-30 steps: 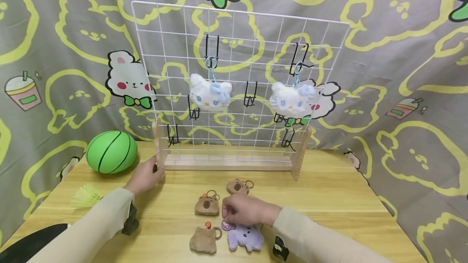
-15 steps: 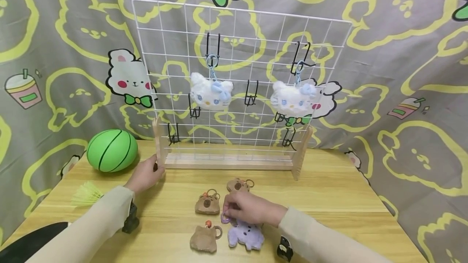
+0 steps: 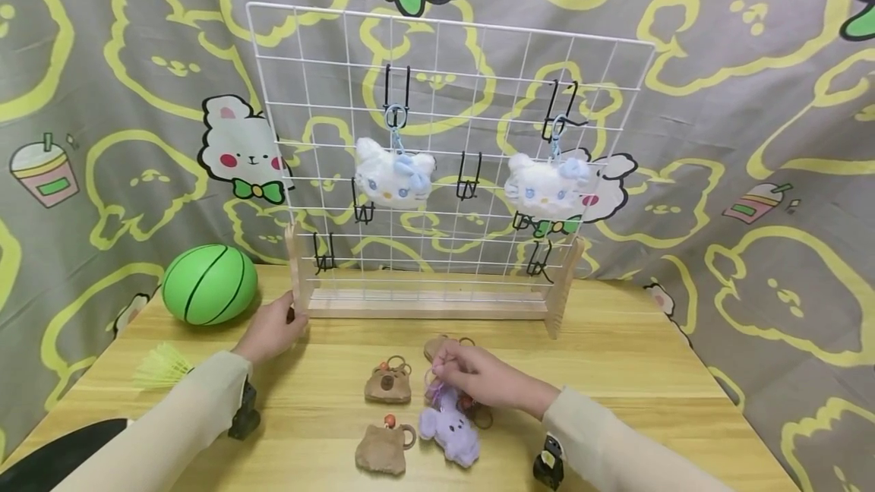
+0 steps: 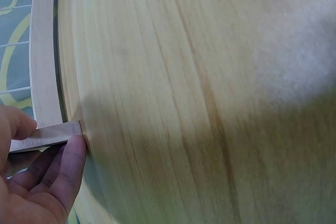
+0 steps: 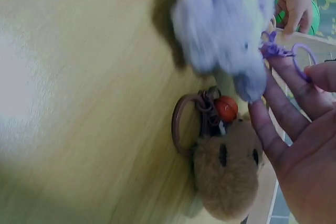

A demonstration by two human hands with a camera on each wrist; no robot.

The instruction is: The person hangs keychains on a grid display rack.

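Observation:
My right hand [image 3: 487,376] pinches the purple ring [image 5: 295,60] of a purple plush keychain [image 3: 453,433] between thumb and finger. The plush dangles tilted below the fingers, close over the table. Under that hand lies a brown plush keychain [image 5: 228,174] with an orange ball and brown ring, partly hidden in the head view. Another brown plush [image 3: 437,345] is half covered behind the hand. To the left are two more brown plush keychains, one face up [image 3: 387,386] and one lower down [image 3: 380,449]. My left hand [image 3: 275,327] grips the wooden end foot [image 4: 50,134] of a grid rack.
The white wire grid [image 3: 437,20] stands at the back with several black hooks [image 3: 469,187]. Two white cat plush keychains [image 3: 393,182] hang from its upper hooks. A green ball [image 3: 209,285] and a yellow shuttlecock [image 3: 162,367] are at the left.
My right hand has lifted the purple plush by its ring, moving slightly up and right. The plush has swung from lying flat to dangling, uncovering the brown keychain beside it. My left hand stays put.

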